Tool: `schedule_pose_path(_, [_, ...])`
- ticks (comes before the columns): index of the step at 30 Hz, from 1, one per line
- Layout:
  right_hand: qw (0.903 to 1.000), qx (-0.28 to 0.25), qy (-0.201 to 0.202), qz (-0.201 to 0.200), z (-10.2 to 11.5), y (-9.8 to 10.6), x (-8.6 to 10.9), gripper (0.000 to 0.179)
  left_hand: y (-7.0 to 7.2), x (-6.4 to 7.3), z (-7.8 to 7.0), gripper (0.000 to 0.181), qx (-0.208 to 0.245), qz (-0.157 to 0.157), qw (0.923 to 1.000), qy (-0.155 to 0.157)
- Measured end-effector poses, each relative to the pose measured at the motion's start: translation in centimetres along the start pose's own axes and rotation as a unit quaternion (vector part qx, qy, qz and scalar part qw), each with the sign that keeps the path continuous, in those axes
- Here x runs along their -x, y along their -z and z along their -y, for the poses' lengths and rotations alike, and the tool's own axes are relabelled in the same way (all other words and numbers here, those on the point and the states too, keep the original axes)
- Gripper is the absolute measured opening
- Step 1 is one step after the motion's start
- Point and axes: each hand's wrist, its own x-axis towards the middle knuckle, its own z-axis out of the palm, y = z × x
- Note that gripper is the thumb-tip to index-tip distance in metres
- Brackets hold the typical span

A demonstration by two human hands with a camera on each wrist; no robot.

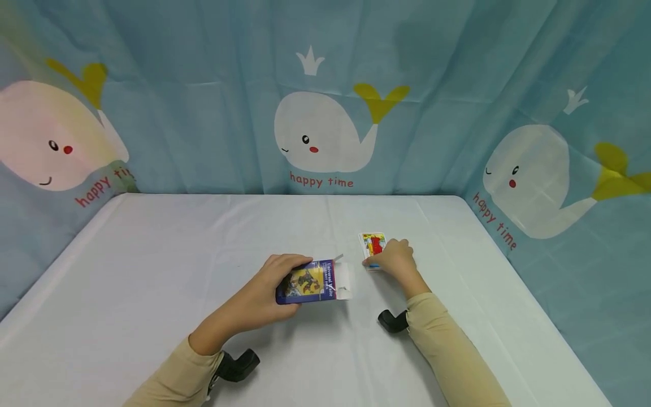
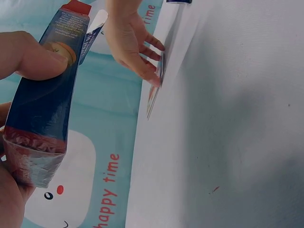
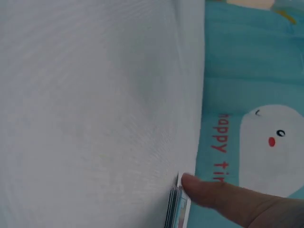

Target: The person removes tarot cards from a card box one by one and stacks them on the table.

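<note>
In the head view, my left hand (image 1: 256, 297) grips a dark blue card box (image 1: 307, 281) with a yellow picture on its front. Its flap end stands open and points right, toward the other hand. The left wrist view shows my thumb (image 2: 40, 59) pressed against the side of this box (image 2: 42, 107). To the right, my right hand (image 1: 398, 261) holds a small stack of picture cards (image 1: 373, 242) low over the table, its thumb and fingers at the edges. In the right wrist view, a digit touches the card stack (image 3: 179, 209) near its end.
A white cloth covers the table (image 1: 203, 237). Behind it and along both sides hangs a blue curtain (image 1: 213, 124) printed with whales. Black curved pieces (image 1: 239, 366) stick out at both wrists, close above the tabletop.
</note>
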Motion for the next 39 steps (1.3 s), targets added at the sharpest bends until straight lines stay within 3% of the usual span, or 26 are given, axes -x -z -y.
schedule_pose_path(7, [1.0, 0.001, 0.006, -0.003, 0.2, 0.3, 0.3, 0.068, 0.0, -0.1, 0.0, 0.076, 0.0, -0.002, 1.0, -0.007])
schedule_pose_path(13, [0.9999, -0.013, -0.002, 0.003, 0.5, 0.7, 0.1, 0.073, 0.2, -0.1, -0.1, 0.076, 0.001, -0.002, 1.0, -0.003])
schedule_pose_path(20, [0.9997, -0.024, -0.006, -0.009, 1.5, 1.0, -1.5, 0.084, 0.0, 0.0, 0.3, 0.075, -0.006, -0.005, 0.9999, -0.012])
schedule_pose_path(39, [0.9996, -0.001, -0.023, -0.017, 2.0, 0.1, -2.2, 0.08, -0.4, 0.0, 0.5, 0.075, 0.003, 0.0, 0.9999, -0.01])
